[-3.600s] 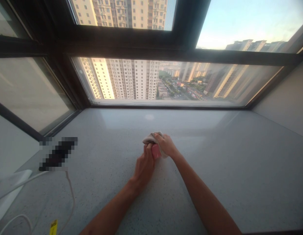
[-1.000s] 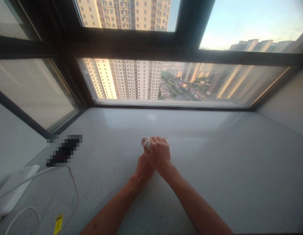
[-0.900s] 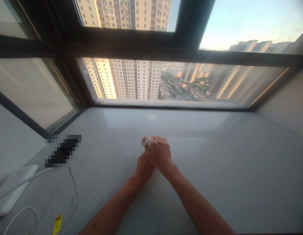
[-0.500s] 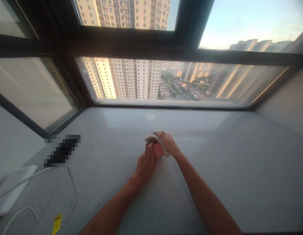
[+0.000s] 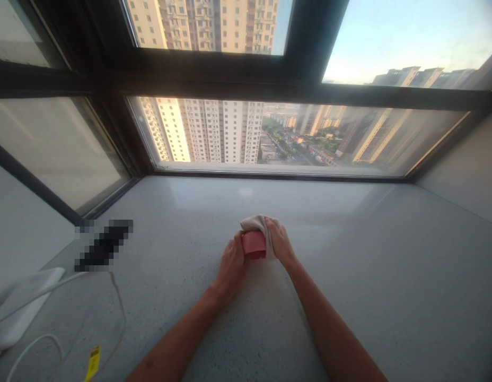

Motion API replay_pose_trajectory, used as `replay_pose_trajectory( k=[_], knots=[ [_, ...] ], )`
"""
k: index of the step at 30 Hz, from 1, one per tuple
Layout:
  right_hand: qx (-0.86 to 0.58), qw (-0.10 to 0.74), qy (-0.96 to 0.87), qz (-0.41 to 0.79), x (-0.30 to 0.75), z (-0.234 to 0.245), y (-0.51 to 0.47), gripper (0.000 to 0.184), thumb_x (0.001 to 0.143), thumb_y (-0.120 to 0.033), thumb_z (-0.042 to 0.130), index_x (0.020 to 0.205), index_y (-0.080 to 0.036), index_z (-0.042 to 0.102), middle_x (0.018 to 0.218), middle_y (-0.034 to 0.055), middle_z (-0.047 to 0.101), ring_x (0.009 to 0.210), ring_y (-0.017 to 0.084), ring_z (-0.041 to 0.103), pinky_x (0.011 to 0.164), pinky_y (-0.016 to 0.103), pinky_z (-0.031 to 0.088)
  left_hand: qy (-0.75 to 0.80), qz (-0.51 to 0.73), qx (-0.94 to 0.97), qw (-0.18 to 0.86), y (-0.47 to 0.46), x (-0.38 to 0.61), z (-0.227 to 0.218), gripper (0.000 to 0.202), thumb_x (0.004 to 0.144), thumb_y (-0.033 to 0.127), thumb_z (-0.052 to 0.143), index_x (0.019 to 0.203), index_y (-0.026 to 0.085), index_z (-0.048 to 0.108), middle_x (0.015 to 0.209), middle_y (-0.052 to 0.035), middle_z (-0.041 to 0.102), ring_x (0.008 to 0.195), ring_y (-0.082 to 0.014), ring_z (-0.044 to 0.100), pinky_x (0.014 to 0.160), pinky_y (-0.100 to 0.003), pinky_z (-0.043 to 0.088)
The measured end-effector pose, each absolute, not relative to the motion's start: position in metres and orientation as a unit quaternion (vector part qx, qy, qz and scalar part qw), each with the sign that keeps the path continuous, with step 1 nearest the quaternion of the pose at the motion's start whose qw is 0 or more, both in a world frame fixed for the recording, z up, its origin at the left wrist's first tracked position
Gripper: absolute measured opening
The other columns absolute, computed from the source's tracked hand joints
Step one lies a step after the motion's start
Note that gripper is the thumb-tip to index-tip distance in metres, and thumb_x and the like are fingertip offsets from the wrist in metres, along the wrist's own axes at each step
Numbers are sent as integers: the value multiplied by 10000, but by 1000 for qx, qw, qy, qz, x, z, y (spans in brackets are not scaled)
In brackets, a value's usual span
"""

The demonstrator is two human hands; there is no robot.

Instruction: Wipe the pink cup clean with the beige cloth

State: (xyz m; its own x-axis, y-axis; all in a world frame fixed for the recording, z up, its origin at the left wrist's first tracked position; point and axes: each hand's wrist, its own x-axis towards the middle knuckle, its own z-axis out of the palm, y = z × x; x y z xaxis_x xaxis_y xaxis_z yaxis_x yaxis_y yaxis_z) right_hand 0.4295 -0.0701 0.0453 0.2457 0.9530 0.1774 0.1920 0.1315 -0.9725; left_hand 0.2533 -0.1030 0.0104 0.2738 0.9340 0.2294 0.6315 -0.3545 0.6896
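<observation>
Over the middle of the grey speckled windowsill [image 5: 170, 228], a small pinkish-red box-like object [image 5: 254, 243] is between my two hands. My left hand [image 5: 232, 264] is closed on its left side, the fingertips partly hidden behind it. A light beige cloth [image 5: 258, 222] drapes over the object's top and right side. My right hand [image 5: 281, 243] is closed on this cloth and presses it against the object. What kind of object the red one is, I cannot make out.
At the left lie a white flat device [image 5: 29, 307], a pale cable [image 5: 119, 300] with a yellow tag [image 5: 94, 362], and a dark, blurred-out item [image 5: 105, 246]. Dark window frames [image 5: 214, 79] border the sill at the back and left. A pale wall [image 5: 464, 164] closes the right side.
The red object has turned so that more of its face shows. My left fingers have slid from its top to its left side, and the cloth and right hand have shifted slightly right.
</observation>
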Motion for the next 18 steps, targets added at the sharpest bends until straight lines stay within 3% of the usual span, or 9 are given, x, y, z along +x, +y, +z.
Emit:
replay_pose_trajectory(
  k=[4,6,8,13,18],
  knots=[
    [-666,382,-625,139,412,71,-80,533,1062,-507,434,647,-248,645,609,53,664,602,212,582,630,325,311,512,248,806,160,-98,253,3,450,1095,293,434,1534,194,434,1471,-165,615,1320,-324,538,1096,-476,414],
    [-681,310,-661,56,402,82,-85,467,1064,-420,478,680,-243,677,695,91,739,610,213,619,630,332,290,507,221,822,133,-98,254,2,466,1094,315,462,1539,182,437,1538,-181,558,1415,-352,464,1135,-515,381],
    [-671,262,-694,6,394,90,-88,373,1057,-367,528,762,-239,717,808,102,797,653,215,667,641,329,297,508,216,822,138,-99,254,4,420,1094,329,474,1486,181,479,1490,-172,587,1436,-367,445,1144,-544,370],
    [-666,195,-720,-13,387,97,-90,317,1068,-336,540,859,-228,752,914,100,827,756,223,725,682,323,349,499,339,763,233,-96,254,6,271,1038,305,574,1291,214,537,1232,-99,654,1175,-288,596,1037,-459,479],
    [-668,188,-720,13,389,96,-84,350,1080,-367,511,907,-211,772,949,112,830,804,222,738,698,308,366,447,410,752,259,-89,260,-4,198,1013,215,547,1206,250,531,1108,-74,613,1036,-275,607,939,-437,538]
  ],
)
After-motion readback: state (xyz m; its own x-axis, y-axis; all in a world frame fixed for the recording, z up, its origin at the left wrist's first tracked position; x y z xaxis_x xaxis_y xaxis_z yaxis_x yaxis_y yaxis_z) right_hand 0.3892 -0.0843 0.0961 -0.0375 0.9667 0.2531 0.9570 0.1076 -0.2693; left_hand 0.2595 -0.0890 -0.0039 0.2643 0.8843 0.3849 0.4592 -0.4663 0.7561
